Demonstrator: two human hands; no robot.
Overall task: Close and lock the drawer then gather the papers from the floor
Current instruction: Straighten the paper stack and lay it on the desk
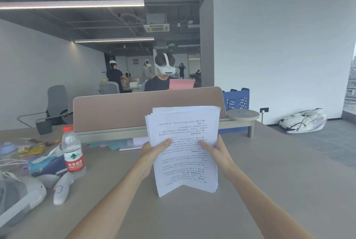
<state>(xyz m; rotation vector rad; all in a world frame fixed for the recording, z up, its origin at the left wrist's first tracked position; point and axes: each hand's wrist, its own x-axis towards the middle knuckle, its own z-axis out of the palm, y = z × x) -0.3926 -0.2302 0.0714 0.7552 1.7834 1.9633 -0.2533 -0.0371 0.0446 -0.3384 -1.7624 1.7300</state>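
I hold an upright stack of white printed papers (pixel 185 148) between my left hand (pixel 154 150) and right hand (pixel 217 152), each gripping a side edge, its bottom edge resting on the grey-beige desk (pixel 269 181).

papers (pixel 185 148) upright on desk (pixel 260 171) | bottle (pixel 72 152) left | divider (pixel 123 109) behind

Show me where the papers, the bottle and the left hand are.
papers (pixel 185 161): head view, middle of the printed front sheet.
bottle (pixel 74 158): head view, on its red label.
left hand (pixel 154 150): head view, back of the hand.
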